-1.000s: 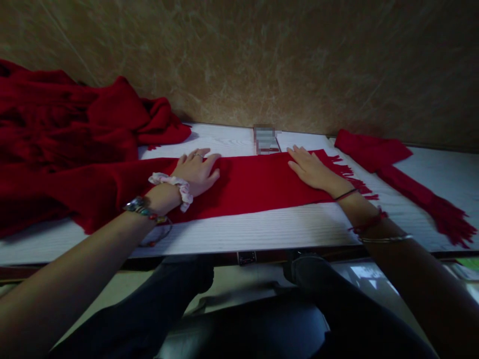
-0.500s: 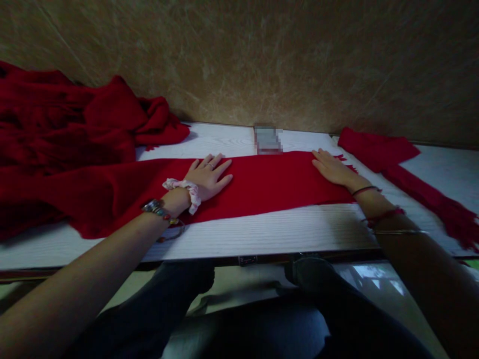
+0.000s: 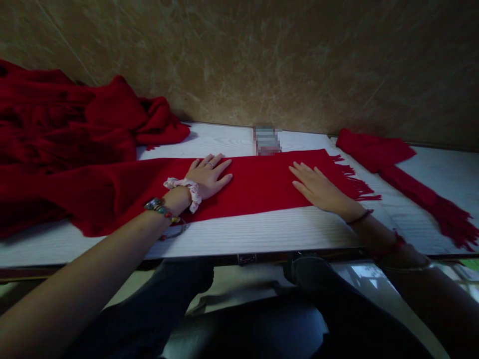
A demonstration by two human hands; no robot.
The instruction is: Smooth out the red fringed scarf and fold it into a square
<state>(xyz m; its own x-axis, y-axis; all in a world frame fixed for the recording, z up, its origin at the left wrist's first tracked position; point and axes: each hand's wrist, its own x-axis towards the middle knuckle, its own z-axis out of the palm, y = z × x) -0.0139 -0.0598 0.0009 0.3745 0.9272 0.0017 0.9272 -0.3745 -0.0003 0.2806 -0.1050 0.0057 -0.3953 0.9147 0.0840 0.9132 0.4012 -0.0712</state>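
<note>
Head camera: looked down on a white, wood-grained table (image 3: 232, 239) set against a brown, veined wall (image 3: 239, 60).
Red cloth: lay lengthwise on the table, its middle spread flat between the hands, its left part rumpled and running toward a heap of red fabric (image 3: 56, 119).
Left hand: rested palm down on the red cloth (image 3: 262, 184), open, fingers apart; the left hand (image 3: 209, 177) wore a ring (image 3: 210, 164).
Left wrist: carried a pale scrunchie (image 3: 187, 188) and a beaded bracelet (image 3: 164, 212).
Right hand: lay open and palm down on the cloth near its fringe (image 3: 359, 184), gripping nothing; the right hand (image 3: 316, 187) was well apart from the left.
Right wrist: bore a thin dark band (image 3: 362, 216).
Far edge: a small pixelated object (image 3: 266, 139), too blurred to identify, sat just beyond the cloth.
Right end: a second red piece (image 3: 407, 187), folded over and fringed, lay apart from the cloth.
Below: dark-clothed legs (image 3: 175, 289) showed under the table's near edge.
</note>
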